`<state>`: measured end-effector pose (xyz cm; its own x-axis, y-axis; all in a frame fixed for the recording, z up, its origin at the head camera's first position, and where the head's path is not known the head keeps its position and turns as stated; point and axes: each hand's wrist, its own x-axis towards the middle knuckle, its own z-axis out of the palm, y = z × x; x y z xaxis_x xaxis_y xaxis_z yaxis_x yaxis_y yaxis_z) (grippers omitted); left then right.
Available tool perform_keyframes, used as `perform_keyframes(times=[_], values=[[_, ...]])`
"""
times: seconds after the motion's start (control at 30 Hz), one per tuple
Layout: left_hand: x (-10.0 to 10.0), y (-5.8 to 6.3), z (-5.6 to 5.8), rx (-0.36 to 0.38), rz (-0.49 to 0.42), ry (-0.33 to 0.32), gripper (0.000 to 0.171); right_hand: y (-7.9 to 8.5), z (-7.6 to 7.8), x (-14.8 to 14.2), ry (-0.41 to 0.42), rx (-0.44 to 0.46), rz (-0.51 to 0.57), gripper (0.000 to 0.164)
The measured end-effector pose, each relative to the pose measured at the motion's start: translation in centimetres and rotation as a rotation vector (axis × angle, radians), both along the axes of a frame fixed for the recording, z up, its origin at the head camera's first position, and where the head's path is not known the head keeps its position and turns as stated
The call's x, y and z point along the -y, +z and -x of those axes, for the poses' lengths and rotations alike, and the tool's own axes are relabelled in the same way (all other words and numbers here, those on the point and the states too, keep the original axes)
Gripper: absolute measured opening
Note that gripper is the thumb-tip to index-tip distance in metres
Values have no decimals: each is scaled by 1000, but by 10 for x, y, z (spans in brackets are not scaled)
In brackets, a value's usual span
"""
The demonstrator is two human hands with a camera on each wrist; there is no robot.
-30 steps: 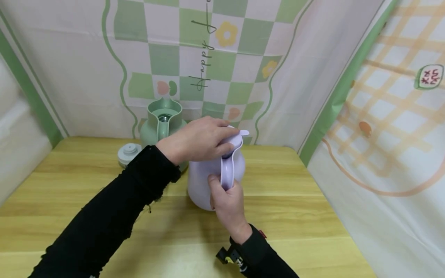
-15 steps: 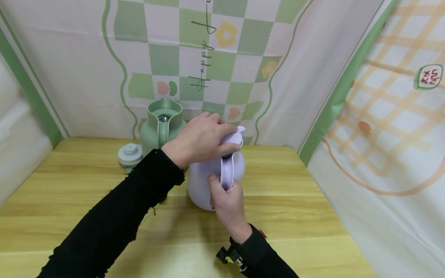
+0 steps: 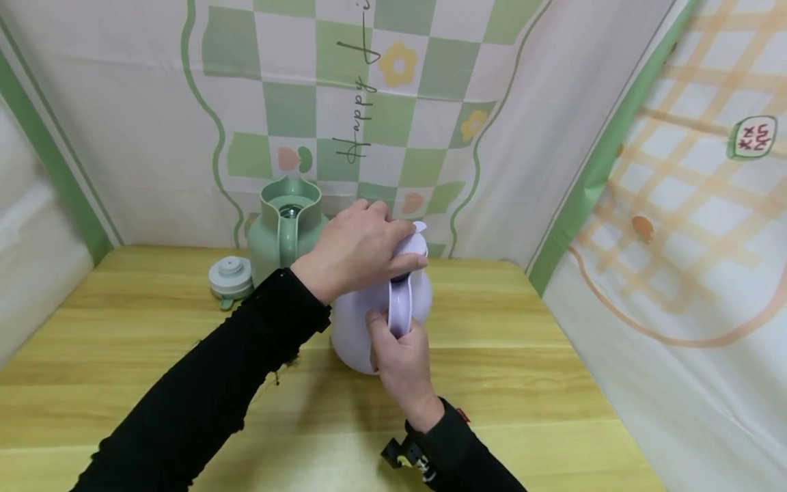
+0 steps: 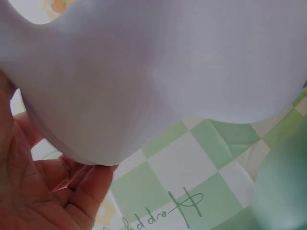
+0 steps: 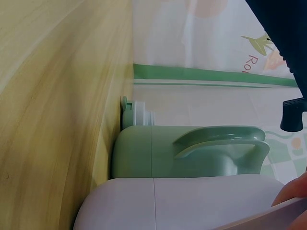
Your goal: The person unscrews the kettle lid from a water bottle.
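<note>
A lilac thermos jug stands upright on the table in the head view. Its lid, with a small tab at the far side, sits in the jug's mouth. My left hand reaches across and grips this lid, thumb on the near side and fingers over the far side. Around the jug's handle my right hand is wrapped, the thumb lying along its left side. The left wrist view shows fingers bent at the jug's rim. The lilac body fills the bottom of the right wrist view.
Behind and left of the jug stands a green thermos jug with its mouth uncovered. A grey-green lid lies on the table at its left. Patterned cloth hangs right behind the table's back edge.
The lilac lid's tab has swung from the right toward the back left, turning with my left hand. That hand has shifted slightly right. My right hand has kept its hold on the handle.
</note>
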<state>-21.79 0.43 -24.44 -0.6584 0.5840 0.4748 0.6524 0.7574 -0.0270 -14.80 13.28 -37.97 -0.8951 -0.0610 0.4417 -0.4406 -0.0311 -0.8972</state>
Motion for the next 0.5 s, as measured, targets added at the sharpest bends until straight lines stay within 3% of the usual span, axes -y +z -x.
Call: perform_keyframes(times=[0.27, 0.5], values=[[2, 9, -3, 36, 78, -20, 31, 2, -1, 1, -9, 13, 16, 44], [2, 12, -5, 60, 103, -14, 31, 1, -1, 0, -6, 15, 19, 43]])
